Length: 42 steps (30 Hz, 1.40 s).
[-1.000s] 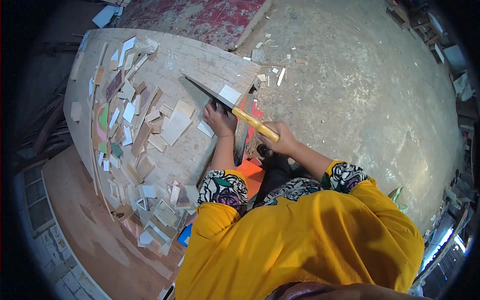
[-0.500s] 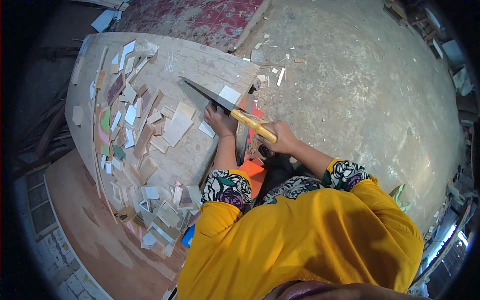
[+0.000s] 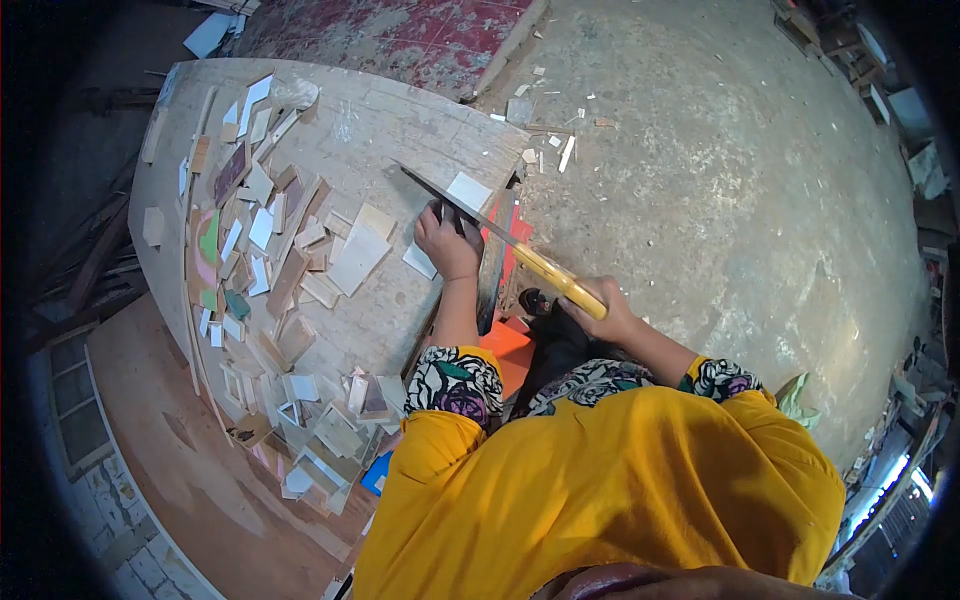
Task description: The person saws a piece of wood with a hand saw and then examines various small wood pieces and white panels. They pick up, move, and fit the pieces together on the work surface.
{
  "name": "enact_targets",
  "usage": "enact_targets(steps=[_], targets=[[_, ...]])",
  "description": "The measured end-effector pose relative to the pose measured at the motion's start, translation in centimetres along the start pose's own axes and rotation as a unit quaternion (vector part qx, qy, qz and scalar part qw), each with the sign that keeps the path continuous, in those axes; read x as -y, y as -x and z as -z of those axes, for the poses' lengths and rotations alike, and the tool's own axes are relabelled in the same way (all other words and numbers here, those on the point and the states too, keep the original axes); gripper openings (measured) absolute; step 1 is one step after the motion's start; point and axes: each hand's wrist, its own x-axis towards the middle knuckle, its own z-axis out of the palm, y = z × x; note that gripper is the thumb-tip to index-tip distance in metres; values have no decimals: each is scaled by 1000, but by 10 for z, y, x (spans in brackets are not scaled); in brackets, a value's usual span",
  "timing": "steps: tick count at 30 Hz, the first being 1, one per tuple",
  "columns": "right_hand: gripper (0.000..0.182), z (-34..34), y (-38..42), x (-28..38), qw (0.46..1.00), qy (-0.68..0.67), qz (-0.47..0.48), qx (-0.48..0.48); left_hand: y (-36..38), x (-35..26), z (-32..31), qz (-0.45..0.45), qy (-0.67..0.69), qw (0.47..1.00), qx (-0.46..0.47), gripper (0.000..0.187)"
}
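Observation:
My right hand (image 3: 598, 310) is wrapped round the yellow handle of a handsaw (image 3: 545, 268). Its dark blade runs up and left across a white-faced board (image 3: 467, 192) near the table's right edge. My left hand (image 3: 448, 240) presses on the board just below the blade, fingers curled and partly hidden by the saw. Part of the white board (image 3: 421, 260) shows on the near side of that hand. Whether the blade has cut into the board cannot be made out.
Many wood offcuts (image 3: 357, 258) cover the left part of the wooden table (image 3: 400, 115). Small scraps (image 3: 567, 154) lie on the concrete floor (image 3: 700, 180) beyond the right edge. Orange-red pieces (image 3: 507, 352) sit below the edge by my legs. A red-tiled patch (image 3: 430, 40) is at the far side.
My right hand has drawn the saw back, right and toward my body, so less blade reaches over the table. My left hand stays at the board, with only a slight shift.

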Motion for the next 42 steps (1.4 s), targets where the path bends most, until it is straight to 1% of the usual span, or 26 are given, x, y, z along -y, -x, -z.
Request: enact_targets(steps=[1, 3, 7, 9, 10, 12, 15, 18, 19, 21, 22, 24, 27, 28, 30, 32, 35, 36, 37, 39, 40, 41, 42], targets=[[12, -7, -11, -1, 1000, 0, -2, 0, 1, 4, -4, 1, 1, 1000, 2, 32], [13, -22, -38, -8, 999, 40, -15, 8, 2, 10, -8, -28, -8, 1000, -11, 29], [13, -24, -47, -14, 999, 33, -9, 43, 3, 8, -6, -32, -11, 999, -25, 27], [14, -17, -34, -14, 995, 91, 25, 17, 4, 8, -5, -7, -44, 999, 12, 27], [14, -12, -22, -15, 996, 90, 25, 15, 4, 11, -7, -10, -45, 999, 12, 27], [14, -4, -4, -14, 999, 23, 6, 25, 1, 17, -12, -20, 3, 1000, -9, 27], [14, -14, -16, -15, 998, 61, 30, 2, 1, 16, -10, -40, 8, 999, 3, 25], [14, -31, -43, -18, 997, 75, 17, 8, 1, 12, -8, -11, -1, 1000, -9, 25], [14, -31, -45, -17, 997, 76, 17, 9, -1, 13, -9, -9, 0, 1000, -10, 25], [11, -29, -43, -15, 998, 42, 49, 0, 1, 12, -9, -21, 3, 999, -26, 25], [11, -26, -44, -15, 998, 44, 47, -1, 2, 11, -8, -20, 5, 999, -24, 25], [12, -19, -48, -16, 1000, 4, 20, 15, -1, 9, -7, -22, 8, 1000, -16, 26], [14, -23, -45, -19, 999, 24, 32, 1, 1, 13, -11, -13, -7, 1000, -25, 26], [14, -21, -40, -18, 999, 24, 32, 5, 1, 15, -11, -18, -15, 1000, -12, 27], [11, -10, -20, -14, 1000, 21, 10, -3, 2, 15, -10, -27, -6, 999, -16, 27], [9, 7, 7, -10, 1000, -17, -21, 5, 2, 16, -9, -36, 4, 999, -20, 28], [8, 13, 28, -17, 999, -20, -34, 23, 4, 18, -11, -44, -2, 999, -26, 28], [9, 12, 16, -3, 999, 16, -37, 18, 2, 16, -9, -56, 6, 998, -25, 29], [9, 1, -1, -6, 999, 17, -39, 20, 3, 16, -8, -68, 15, 997, -23, 29], [9, -17, -31, -19, 1000, 20, 4, -4, 4, 22, -15, -50, 13, 998, -24, 30], [9, -18, -33, -20, 1000, 24, 7, 0, 2, 24, -18, -36, 9, 999, -29, 31], [11, -20, -35, -20, 999, 11, 31, -3, 3, 26, -19, -34, 9, 999, -33, 31], [15, -21, -34, -19, 999, -1, 52, -6, 2, 20, -12, -45, 6, 999, -21, 30]])
